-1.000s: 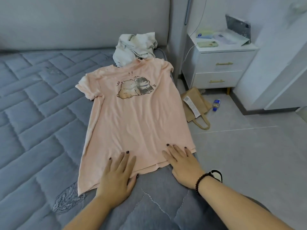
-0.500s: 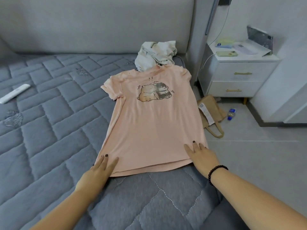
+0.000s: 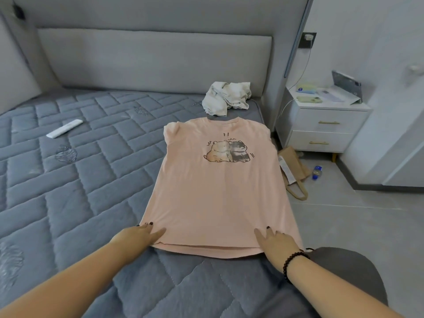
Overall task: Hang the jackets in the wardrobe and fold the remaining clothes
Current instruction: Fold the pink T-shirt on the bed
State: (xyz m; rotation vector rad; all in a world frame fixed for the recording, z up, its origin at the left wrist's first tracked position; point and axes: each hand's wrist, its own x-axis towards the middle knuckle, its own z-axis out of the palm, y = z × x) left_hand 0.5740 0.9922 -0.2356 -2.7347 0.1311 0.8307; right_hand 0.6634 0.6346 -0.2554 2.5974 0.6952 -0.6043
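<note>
Pink tee (image 3: 218, 198) spread flat, print side up, on right part of grey mattress (image 3: 80, 180), collar far, hem near. Right edge of tee along right edge of mattress, right sleeve at or just over that edge. Hem well short of near mattress edge; bare quilted strip between hem and viewer.

Left hand (image 3: 137, 236) on near-left corner of tee, fingers straight, pressing fabric flat at left side seam; nothing gripped. Right hand (image 3: 275, 245) on near-right corner of tee, fingers extended and spread, pressing fabric just above hem; nothing gripped. Beaded bracelet (image 3: 292, 262) on right wrist.

Crumpled white garment (image 3: 226, 98) at far-right corner of mattress, just beyond collar, against headboard (image 3: 149, 63); a narrow gap between the two garments.

White remote (image 3: 64, 128) far left on mattress, well apart from tee. Wide bare mattress surface left of tee.

Right of bed: floor (image 3: 344, 226), nightstand (image 3: 321, 125) against wall, paper bag (image 3: 292, 166) on floor between bed and nightstand, small bottle (image 3: 317, 172) just right of bag. Phone (image 3: 309, 99) and other small items on nightstand top, cable from wall socket (image 3: 308, 40) down to nightstand.
</note>
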